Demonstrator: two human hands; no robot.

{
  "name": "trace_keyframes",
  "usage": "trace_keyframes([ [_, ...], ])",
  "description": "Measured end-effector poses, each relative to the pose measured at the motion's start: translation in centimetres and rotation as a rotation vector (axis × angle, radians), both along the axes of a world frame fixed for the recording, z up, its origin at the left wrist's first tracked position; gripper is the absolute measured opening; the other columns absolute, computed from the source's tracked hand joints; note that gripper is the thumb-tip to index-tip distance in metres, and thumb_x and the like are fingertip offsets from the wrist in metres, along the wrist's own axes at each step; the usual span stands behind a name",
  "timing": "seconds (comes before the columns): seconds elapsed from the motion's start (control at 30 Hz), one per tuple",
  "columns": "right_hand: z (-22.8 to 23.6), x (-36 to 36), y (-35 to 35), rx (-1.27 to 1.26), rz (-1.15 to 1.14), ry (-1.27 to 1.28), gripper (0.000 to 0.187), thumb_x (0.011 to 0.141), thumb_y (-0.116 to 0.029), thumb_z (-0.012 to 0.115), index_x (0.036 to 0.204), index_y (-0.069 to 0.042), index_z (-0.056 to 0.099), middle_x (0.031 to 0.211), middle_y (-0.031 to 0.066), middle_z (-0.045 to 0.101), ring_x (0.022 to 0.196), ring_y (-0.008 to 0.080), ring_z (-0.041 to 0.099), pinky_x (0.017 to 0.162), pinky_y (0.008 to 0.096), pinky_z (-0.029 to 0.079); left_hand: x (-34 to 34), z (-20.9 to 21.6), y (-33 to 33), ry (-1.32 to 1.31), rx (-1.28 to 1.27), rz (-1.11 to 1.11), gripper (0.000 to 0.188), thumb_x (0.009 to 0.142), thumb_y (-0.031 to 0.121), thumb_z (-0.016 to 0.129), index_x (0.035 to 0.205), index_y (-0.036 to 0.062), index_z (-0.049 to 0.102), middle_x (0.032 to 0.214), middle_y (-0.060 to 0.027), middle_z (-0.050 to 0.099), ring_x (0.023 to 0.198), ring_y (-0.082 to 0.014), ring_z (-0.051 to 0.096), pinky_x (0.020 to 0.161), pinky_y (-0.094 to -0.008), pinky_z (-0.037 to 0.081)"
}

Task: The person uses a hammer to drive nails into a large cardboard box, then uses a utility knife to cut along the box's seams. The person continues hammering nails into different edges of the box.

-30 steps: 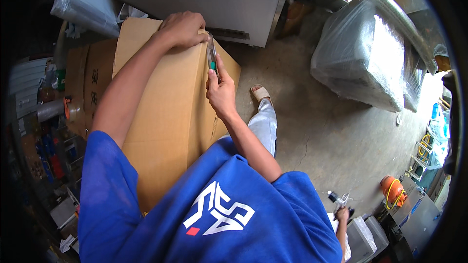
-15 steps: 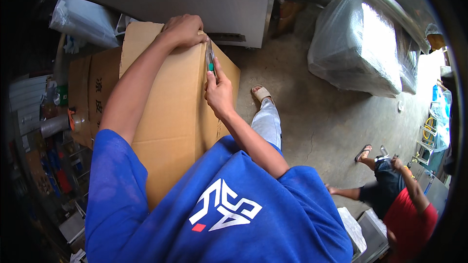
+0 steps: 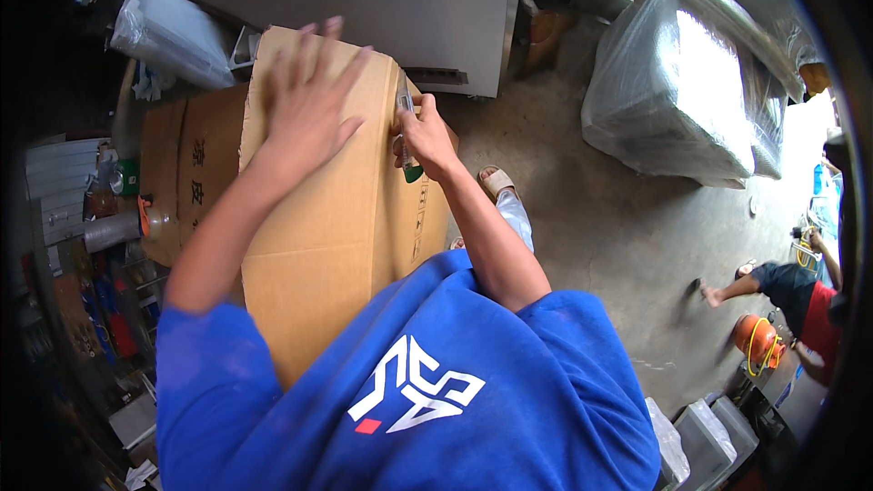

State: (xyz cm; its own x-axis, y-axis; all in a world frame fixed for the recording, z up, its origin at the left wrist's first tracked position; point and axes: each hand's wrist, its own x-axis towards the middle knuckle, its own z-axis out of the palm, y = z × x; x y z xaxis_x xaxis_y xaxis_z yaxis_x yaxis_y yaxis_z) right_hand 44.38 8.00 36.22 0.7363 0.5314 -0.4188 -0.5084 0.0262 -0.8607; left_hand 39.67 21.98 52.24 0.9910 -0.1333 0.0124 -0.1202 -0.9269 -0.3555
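Observation:
A large brown cardboard box (image 3: 314,245) stands before me, with printed marks down its right side. My left hand (image 3: 314,105) is over the far part of its top with fingers spread, slightly blurred and holding nothing; whether the palm touches the cardboard I cannot tell. In my right hand (image 3: 427,138) is a box cutter (image 3: 404,102) with a green end, its blade pointing away from me along the box's far right edge. Whether the blade is in the cardboard cannot be made out.
Behind the box rises a grey metal panel (image 3: 391,0). A second carton (image 3: 168,173) adjoins it on the left. Plastic-wrapped furniture (image 3: 655,82) stands at the far right. Further right are a person in a red and dark top (image 3: 809,309) and an orange gas cylinder (image 3: 757,338).
My left hand has let go of the box's far corner and spread out over the top. My right hand has shifted slightly right and nearer with the box cutter. The other person moved farther right.

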Motion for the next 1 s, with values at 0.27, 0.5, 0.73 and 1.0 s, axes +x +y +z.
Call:
trace_keyframes([
  [0.27, 0.2, 1.2, 0.3, -0.104, -0.015, -0.056, 0.032, 0.104, -0.024, 0.047, 0.115, 0.006, 0.049, 0.067, 0.0117, 0.06, 0.044, 0.0204, 0.059, 0.038, 0.0384, 0.049, -17.2, 6.2, -1.0, 0.021, -1.057, 0.76, 0.085, 0.084, 0.017, 0.078, 0.153, 0.0004, 0.031, 0.135, -0.0235, 0.057, 0.117, -0.0319, 0.062, 0.102, -0.0399, 0.048],
  [0.5, -1.0, 0.1, 1.1, 0.043, -0.085, 0.015, 0.028, 0.107, -0.027, 0.046, 0.112, 0.0, 0.048, 0.063, 0.0057, 0.052, 0.042, 0.0172, 0.053, 0.036, 0.0361, 0.045, -22.6, 6.0, -2.8, -0.036, -1.243, 0.92, 0.024, 0.099, 0.016, 0.064, 0.105, -0.0067, 0.071, 0.09, -0.0074, 0.074, 0.083, -0.0092, 0.061, 0.075, -0.0282, 0.05],
  [0.73, -0.6, -0.9, 1.7, -0.028, -0.129, -0.008, 0.029, 0.106, -0.026, 0.046, 0.113, 0.002, 0.051, 0.062, 0.0074, 0.055, 0.041, 0.0191, 0.054, 0.04, 0.0377, 0.045, -23.2, 4.8, -2.5, -0.091, -1.276, 0.823, 0.023, 0.1, 0.016, 0.063, 0.102, -0.0065, 0.07, 0.083, -0.0035, 0.07, 0.076, -0.0074, 0.056, 0.07, -0.026, 0.047],
  [1.0, -1.1, -1.3, 1.9, -0.105, -0.158, -0.086, 0.028, 0.104, -0.024, 0.047, 0.11, 0.003, 0.053, 0.068, 0.0141, 0.062, 0.044, 0.024, 0.06, 0.043, 0.0397, 0.049, -23.1, 4.8, -2.8, -0.104, -1.263, 0.784, 0.022, 0.099, 0.014, 0.064, 0.097, -0.0063, 0.07, 0.079, -0.0013, 0.068, 0.072, -0.0063, 0.054, 0.066, -0.0258, 0.045],
])
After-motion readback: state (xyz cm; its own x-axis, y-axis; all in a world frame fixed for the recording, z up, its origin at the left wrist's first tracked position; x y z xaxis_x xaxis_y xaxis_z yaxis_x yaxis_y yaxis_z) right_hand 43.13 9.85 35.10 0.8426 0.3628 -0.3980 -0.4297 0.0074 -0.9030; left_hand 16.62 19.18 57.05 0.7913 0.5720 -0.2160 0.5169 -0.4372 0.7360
